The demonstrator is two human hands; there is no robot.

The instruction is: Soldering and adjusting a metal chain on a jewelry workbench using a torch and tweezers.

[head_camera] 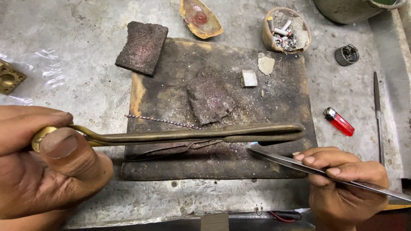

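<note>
Brass blowpipe [192, 134], a long, tarnished, yellow-brown tube that doubles back on itself at the far end, lies level across the charred soldering board [282, 90]. The left hand [47, 164] is closed around its near end, thumb pressed on top. The right hand [344, 179] pinches steel tweezers [308, 166] between thumb and fingers, their tips just under the pipe's looped end. A thin beaded chain [160, 121] lies on the board beside a dark charcoal block [209, 98]. A red lighter [339, 122] rests on the grey bench [81, 72].
</note>
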